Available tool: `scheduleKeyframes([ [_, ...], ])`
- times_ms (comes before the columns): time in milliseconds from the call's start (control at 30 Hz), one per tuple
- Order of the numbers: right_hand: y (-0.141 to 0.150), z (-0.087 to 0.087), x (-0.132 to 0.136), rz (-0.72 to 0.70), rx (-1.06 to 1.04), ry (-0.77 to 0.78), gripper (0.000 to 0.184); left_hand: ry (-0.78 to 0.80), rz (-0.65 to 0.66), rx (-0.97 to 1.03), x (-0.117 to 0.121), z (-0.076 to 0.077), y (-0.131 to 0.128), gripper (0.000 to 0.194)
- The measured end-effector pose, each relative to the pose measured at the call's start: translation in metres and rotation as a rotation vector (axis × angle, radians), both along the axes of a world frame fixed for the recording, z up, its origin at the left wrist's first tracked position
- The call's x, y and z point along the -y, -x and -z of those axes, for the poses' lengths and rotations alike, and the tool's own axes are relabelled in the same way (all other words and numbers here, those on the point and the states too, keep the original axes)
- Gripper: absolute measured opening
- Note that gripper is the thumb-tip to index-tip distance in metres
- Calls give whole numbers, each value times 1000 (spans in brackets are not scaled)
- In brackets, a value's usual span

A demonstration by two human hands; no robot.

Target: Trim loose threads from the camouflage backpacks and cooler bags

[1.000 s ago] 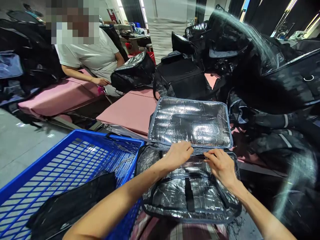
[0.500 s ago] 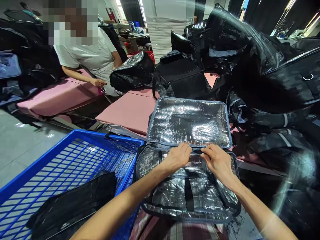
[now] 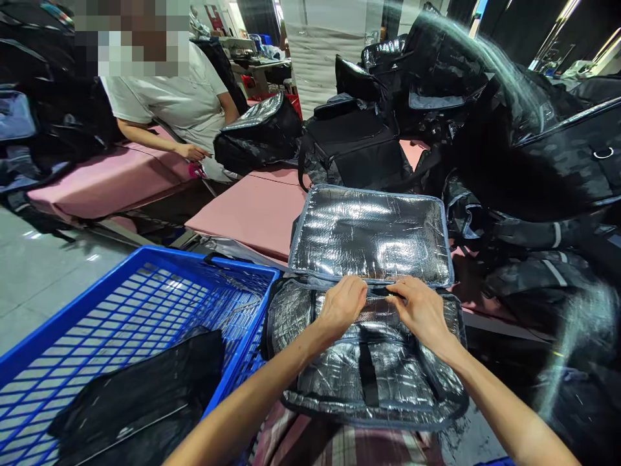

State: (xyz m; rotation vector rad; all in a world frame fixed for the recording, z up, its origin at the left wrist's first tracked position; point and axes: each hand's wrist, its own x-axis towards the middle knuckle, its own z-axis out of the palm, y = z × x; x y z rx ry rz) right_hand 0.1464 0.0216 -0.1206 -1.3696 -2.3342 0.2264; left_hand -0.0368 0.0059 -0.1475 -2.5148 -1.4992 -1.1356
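An insulated bag (image 3: 334, 375) with a shiny silver lining lies before me, its lid (image 3: 371, 233) folded back and the lining facing up. My left hand (image 3: 343, 303) is closed on the bag's edge near the lid's fold; its fingertips are curled out of sight. Just to the right, my right hand (image 3: 421, 312) pinches a small black strip (image 3: 382, 292) at that same edge, thumb and forefinger together. A short gap separates the two hands. Across the front of the lining runs a black strap (image 3: 367, 375).
At the left stands a blue plastic basket (image 3: 145, 251) with a folded black piece (image 3: 140, 395) inside. Black bags (image 3: 354, 145) are heaped on the pink-topped table (image 3: 252, 210) and at the right. A person in a white shirt (image 3: 165, 97) stands across the table.
Both hands stay at the lid's fold with only slight shifts. More of the black strip shows by the right fingertips. The view has moved a little.
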Motion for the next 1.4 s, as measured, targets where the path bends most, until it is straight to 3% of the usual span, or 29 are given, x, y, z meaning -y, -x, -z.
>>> scheduleKeyframes([
  [167, 13, 2, -1, -34, 5, -30, 11, 36, 27, 26, 2, 1, 4, 19],
  [333, -9, 3, -1, -11, 16, -28, 12, 202, 81, 83, 0, -5, 13, 24],
  [467, -29, 4, 2, 0, 77, -53, 15, 263, 181, -138, -12, -20, 13, 24],
  [667, -30, 7, 6, 0, 85, -77, 15, 350, 282, -413, -30, -39, 3, 24],
  [833, -30, 9, 6, 12, 60, -75, 15, 317, 227, -489, -28, -34, 0, 20],
  [1033, -23, 7, 4, 19, 12, -63, 15, 315, 92, -289, -16, -23, -5, 17],
  [1300, -9, 5, -1, 18, -40, 10, 10, 277, -6, -292, -12, -14, -15, 20],
  [1400, -13, 6, -3, 18, -121, 62, 11, 285, -16, -210, -8, -18, -13, 23],
])
